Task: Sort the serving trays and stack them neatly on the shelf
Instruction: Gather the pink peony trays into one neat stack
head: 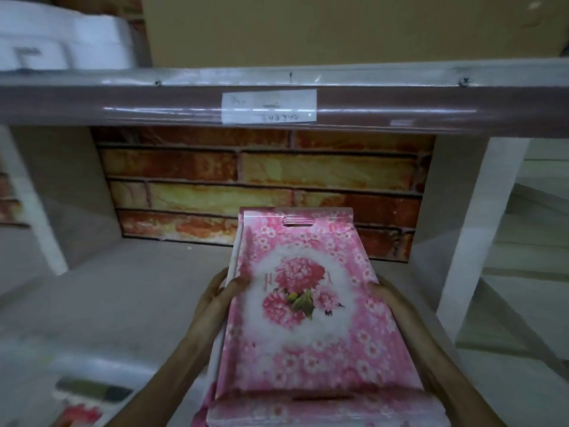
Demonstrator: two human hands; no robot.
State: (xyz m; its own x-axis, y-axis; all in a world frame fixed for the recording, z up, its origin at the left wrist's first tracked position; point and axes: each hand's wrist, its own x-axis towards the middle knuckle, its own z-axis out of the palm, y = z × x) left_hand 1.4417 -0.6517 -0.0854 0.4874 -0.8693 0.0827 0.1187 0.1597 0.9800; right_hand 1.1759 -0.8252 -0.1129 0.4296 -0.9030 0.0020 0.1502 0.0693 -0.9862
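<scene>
A pink serving tray (308, 318) with a flower print and a slot handle at its far end lies lengthwise in front of me, on top of at least one more tray whose white edge shows on the left. My left hand (221, 294) grips the left rim with the thumb on the tray's face. My right hand (385, 295) holds the right rim. The trays' far end reaches over the grey shelf board (129, 291); I cannot tell whether it rests on the board.
An upper shelf (184, 103) with a taped paper label (269, 106) runs across above. Brick-pattern backing (261, 183) closes the compartment. White uprights (474, 223) stand at both sides. A cardboard box (308, 26) and white containers (61, 35) sit above. Another flowered item (80, 411) lies at lower left.
</scene>
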